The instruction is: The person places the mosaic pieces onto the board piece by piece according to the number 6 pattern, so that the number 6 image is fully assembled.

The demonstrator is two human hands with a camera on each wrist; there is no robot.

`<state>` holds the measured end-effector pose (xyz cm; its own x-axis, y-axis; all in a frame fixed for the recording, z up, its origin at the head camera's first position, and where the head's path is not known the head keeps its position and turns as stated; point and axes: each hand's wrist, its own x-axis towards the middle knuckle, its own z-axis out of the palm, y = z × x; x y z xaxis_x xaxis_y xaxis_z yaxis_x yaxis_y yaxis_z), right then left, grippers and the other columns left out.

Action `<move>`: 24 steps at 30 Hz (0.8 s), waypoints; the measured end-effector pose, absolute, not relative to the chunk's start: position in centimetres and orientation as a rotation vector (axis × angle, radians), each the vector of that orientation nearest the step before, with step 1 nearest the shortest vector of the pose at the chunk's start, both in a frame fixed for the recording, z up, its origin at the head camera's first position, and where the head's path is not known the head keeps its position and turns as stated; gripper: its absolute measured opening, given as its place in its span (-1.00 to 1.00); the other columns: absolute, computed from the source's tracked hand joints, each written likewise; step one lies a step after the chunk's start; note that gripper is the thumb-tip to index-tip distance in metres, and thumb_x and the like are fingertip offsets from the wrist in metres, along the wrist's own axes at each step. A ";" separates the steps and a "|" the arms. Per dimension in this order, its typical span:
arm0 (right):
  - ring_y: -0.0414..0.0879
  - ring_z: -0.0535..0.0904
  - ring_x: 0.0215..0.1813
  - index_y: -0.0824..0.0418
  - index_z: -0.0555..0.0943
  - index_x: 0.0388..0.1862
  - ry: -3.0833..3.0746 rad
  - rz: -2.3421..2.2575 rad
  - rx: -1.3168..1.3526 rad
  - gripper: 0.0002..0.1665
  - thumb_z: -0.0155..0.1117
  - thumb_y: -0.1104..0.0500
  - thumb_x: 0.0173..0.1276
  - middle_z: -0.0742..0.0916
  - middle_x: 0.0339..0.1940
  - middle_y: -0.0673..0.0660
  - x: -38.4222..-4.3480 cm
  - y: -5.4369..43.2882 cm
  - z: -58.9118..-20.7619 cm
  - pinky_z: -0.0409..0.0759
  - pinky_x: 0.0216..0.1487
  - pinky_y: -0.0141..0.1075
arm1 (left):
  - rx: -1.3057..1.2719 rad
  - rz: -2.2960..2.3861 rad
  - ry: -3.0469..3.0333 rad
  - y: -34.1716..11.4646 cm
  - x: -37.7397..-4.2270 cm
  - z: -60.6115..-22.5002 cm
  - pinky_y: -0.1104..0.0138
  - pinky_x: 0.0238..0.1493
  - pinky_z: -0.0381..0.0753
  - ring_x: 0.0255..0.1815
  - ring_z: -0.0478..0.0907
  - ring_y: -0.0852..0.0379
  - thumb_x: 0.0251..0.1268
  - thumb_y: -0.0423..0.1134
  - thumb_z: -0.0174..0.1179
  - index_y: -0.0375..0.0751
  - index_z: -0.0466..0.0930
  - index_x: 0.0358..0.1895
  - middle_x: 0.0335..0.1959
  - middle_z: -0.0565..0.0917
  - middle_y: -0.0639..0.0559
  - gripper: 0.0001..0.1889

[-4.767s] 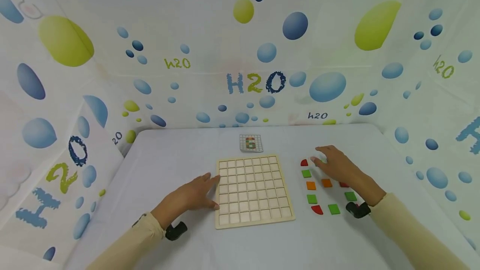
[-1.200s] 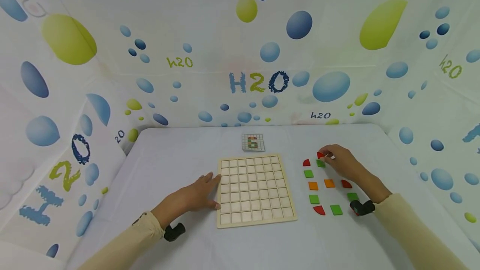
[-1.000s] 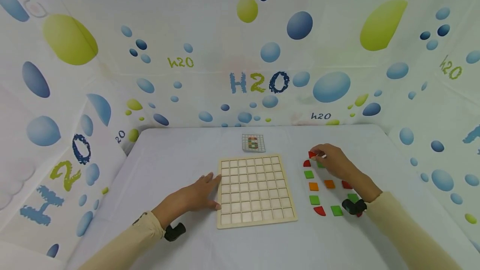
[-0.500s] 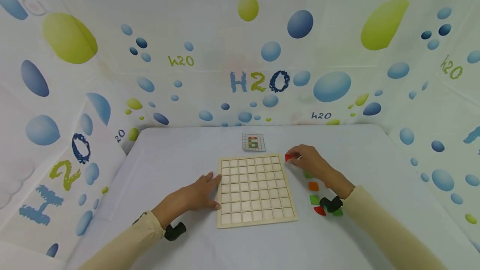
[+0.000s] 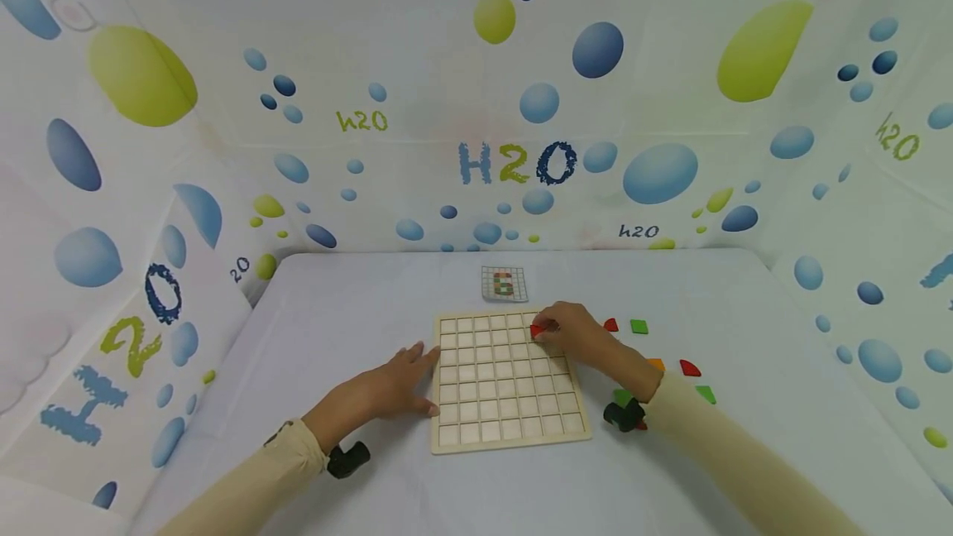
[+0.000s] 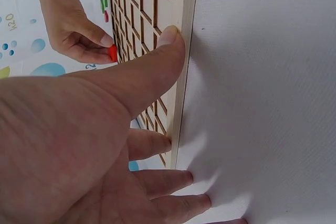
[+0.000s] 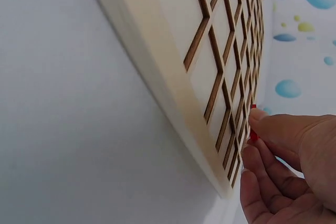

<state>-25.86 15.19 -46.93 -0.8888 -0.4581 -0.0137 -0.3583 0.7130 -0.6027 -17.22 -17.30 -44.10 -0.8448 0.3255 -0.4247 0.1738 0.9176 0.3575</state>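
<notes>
A wooden grid board (image 5: 496,447) with square cells lies flat on the white-covered table. My right hand (image 5: 579,334) pinches a red quarter-round tile (image 5: 537,331) between thumb and fingers, over the board's far right cells. In the right wrist view the red tile (image 7: 254,135) shows edge-on close to the grid. My left hand (image 5: 383,387) rests at the board's left edge with fingers spread. The left wrist view shows its thumb (image 6: 170,38) on the frame and other fingertips on the cloth.
Right of the board lie loose tiles: a red one (image 5: 610,325), a green one (image 5: 639,327), another red one (image 5: 690,368) and several more, some partly hidden by the right arm. Behind the board is a small pattern card (image 5: 504,284) with a printed grid. A patterned curtain (image 5: 417,106) hangs behind.
My right hand picked up a red quarter-round tile from the far part of the loose tiles and carried it left over the board. The left hand has stayed in place.
</notes>
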 end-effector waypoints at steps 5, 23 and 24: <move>-0.09 0.67 -0.02 0.28 0.76 0.04 2.765 -0.901 -0.707 -0.75 0.46 0.22 0.45 0.77 -0.10 0.08 -26.0 14.2 -47.1 0.71 0.10 -0.14 | 0.360 0.432 2.584 -17.4 -17.3 -44.2 -0.28 0.58 0.18 0.71 -0.07 -0.44 0.34 0.01 0.46 -0.24 0.07 0.70 0.72 0.01 -0.38 0.01; -0.03 0.68 0.00 0.33 0.76 0.03 2.749 -0.854 -0.765 -0.78 0.43 0.29 0.45 0.73 -0.11 0.12 -26.0 11.9 -47.2 0.72 0.08 -0.15 | 0.367 0.435 2.581 -17.2 -17.2 -44.0 -0.27 0.60 0.16 0.70 -0.06 -0.46 0.35 0.01 0.45 -0.27 0.08 0.70 0.71 0.01 -0.40 0.01; -0.02 0.69 0.00 0.34 0.76 0.03 2.749 -0.853 -0.769 -0.78 0.43 0.30 0.45 0.73 -0.11 0.13 -26.0 11.9 -47.1 0.73 0.08 -0.15 | 0.368 0.432 2.582 -17.2 -17.2 -43.9 -0.27 0.59 0.16 0.70 -0.06 -0.46 0.35 0.01 0.45 -0.27 0.08 0.70 0.71 0.01 -0.40 0.01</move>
<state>-26.01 11.89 -47.12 -0.8546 -0.5193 -0.0021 -0.4269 0.7048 -0.5665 -17.19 -17.22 -43.94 -0.8422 0.3338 -0.4235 0.1776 0.9133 0.3666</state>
